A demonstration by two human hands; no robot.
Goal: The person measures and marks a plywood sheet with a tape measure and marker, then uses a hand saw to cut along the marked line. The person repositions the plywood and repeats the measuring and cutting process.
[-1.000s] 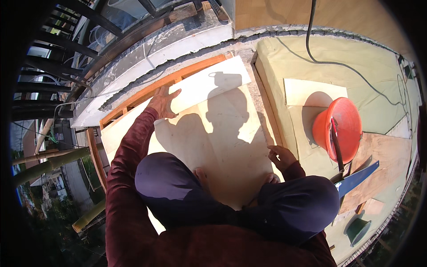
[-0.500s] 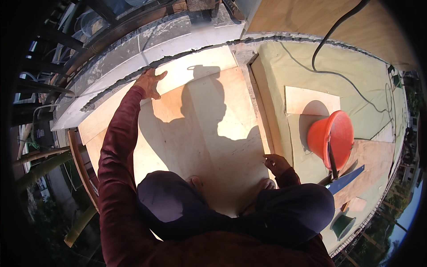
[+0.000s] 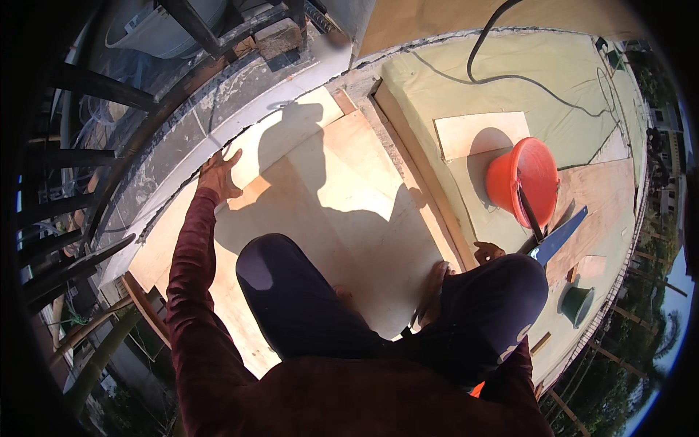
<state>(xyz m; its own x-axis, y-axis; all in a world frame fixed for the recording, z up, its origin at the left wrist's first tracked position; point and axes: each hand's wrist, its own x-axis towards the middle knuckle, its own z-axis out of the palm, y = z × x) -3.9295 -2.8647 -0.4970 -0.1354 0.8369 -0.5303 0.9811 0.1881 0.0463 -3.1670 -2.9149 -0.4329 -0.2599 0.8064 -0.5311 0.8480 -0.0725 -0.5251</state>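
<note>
My left hand (image 3: 219, 175) lies with fingers spread on a pale plywood strip (image 3: 169, 237), beside the white edge of the tiled ledge (image 3: 186, 146). More plywood sheeting (image 3: 349, 247) spreads under my feet, with my shadow across it. My right hand (image 3: 488, 253) is by my right knee, near the wooden edge of the raised yellowish surface. Its fingers look curled; the knee covers part of it, and anything inside cannot be made out. Beyond this hand are a red bucket (image 3: 502, 182) and a handsaw with a blue blade (image 3: 564, 237).
Dark metal bars (image 3: 102, 87) and a white tub (image 3: 156, 33) are at the far left. A black cable (image 3: 535, 81) crosses the yellowish surface (image 3: 415, 73). A loose board (image 3: 466, 135) lies there, and a small green container (image 3: 577, 306) stands at the right edge.
The view has shifted and turned, and my knees have moved. My left hand stays spread at the strip by the ledge. My right hand has moved right, now partly behind the knee.
</note>
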